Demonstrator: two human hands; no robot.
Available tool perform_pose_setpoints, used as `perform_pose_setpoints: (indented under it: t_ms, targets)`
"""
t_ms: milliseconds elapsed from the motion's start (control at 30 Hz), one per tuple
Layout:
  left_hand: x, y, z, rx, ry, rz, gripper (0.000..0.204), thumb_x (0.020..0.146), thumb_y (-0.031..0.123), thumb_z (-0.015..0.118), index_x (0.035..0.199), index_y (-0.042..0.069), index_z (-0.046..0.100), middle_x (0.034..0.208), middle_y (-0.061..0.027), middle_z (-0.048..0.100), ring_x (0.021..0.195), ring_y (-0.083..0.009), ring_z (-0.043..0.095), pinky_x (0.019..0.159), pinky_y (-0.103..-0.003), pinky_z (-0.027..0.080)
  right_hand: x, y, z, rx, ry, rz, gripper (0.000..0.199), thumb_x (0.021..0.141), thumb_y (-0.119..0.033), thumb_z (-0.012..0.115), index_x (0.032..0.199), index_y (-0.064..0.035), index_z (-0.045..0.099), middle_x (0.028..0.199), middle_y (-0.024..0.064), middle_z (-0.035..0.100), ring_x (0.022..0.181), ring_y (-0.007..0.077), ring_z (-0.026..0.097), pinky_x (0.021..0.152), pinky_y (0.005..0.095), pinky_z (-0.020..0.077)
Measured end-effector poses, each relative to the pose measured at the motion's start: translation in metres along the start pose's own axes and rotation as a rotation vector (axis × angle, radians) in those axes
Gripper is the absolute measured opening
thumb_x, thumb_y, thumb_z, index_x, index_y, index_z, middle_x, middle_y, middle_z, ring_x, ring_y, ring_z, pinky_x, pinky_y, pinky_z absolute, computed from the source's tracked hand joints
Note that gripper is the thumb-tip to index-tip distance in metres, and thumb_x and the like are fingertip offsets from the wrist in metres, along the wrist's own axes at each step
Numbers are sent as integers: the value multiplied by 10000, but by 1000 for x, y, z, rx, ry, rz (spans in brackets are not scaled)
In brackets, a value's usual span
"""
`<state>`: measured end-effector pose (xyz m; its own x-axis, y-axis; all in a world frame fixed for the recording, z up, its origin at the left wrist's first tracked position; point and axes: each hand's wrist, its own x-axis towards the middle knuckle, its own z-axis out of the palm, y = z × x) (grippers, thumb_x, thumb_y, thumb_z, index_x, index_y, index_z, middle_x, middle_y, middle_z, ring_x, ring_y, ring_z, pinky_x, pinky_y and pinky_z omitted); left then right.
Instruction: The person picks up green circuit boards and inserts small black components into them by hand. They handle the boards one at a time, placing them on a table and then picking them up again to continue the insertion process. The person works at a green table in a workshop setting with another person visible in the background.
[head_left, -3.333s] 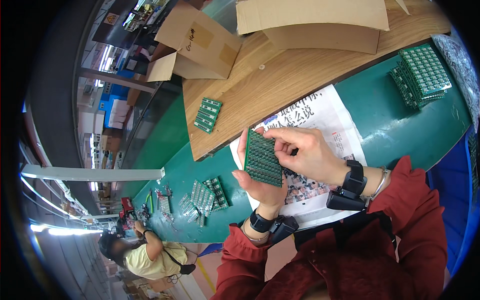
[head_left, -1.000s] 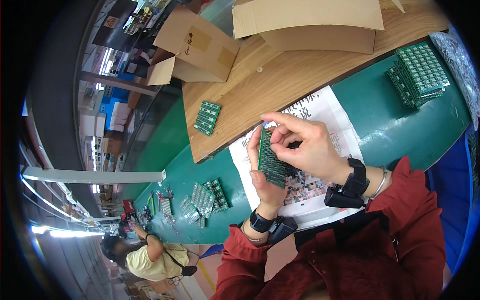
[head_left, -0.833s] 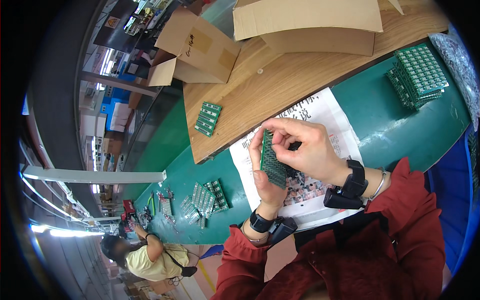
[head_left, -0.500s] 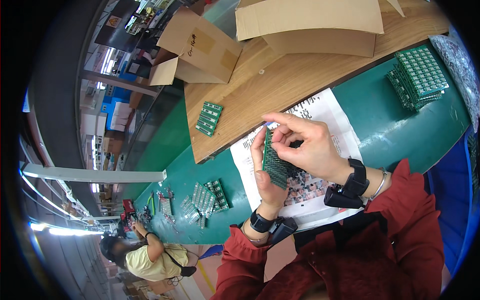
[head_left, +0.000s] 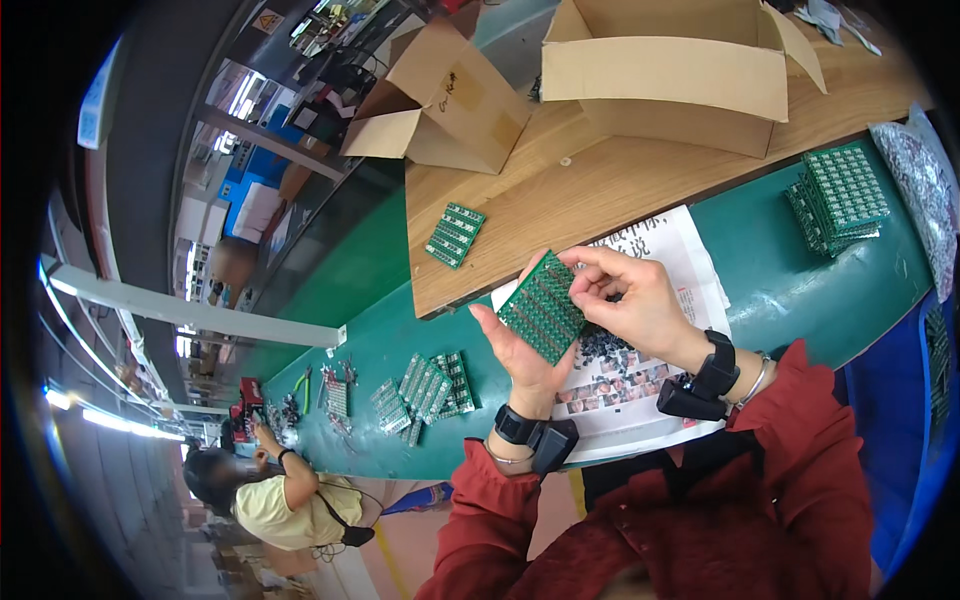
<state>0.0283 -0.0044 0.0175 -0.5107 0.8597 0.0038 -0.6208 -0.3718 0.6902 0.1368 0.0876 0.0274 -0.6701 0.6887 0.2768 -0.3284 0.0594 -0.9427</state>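
Hands met above the newspaper (head_left: 650, 385) on the table (head_left: 790, 290). The left hand (head_left: 525, 355) gripped a green circuit board (head_left: 542, 306), tilted up toward the right. The right hand (head_left: 630, 300) pinched its top edge, just right of it.

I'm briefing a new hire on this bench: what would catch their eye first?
The green circuit board held up at centre, left hand beneath it, right hand pinching at its upper edge. Behind, open cardboard boxes sit on the wooden shelf, and a stack of green boards lies far right on the green bench.
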Motion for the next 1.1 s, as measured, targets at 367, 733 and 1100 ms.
perform_pose_setpoints:
  t_ms: [367, 733, 1100]
  targets:
    - [0, -2, 0, 222, -152, 55, 865, 863, 696, 312, 1382, 4, 294, 1287, -168, 462, 1200, -252, 462, 1016, -381, 355, 13, -12, 11, -26, -11, -11, 435, 774, 59, 640, 1198, -15, 570, 905, 70, 656, 808, 91, 625, 732, 227, 529]
    - [-2, -11, -16, 578, -106, 221, 897, 821, 707, 402, 1359, -3, 297, 1250, -176, 475, 1154, -252, 493, 989, -367, 379, 8, -6, 15, -166, 27, -133, 365, 762, 45, 629, 1120, -23, 620, 836, 52, 664, 748, 73, 622, 672, 219, 525]
    - [-4, -6, 2, 318, -38, 210, 834, 860, 690, 327, 1324, -2, 362, 1215, -162, 500, 1126, -255, 505, 980, -385, 382, 5, -6, 20, -153, -27, -90, 438, 738, 72, 647, 1163, -25, 602, 878, 55, 661, 802, 88, 632, 744, 217, 530]
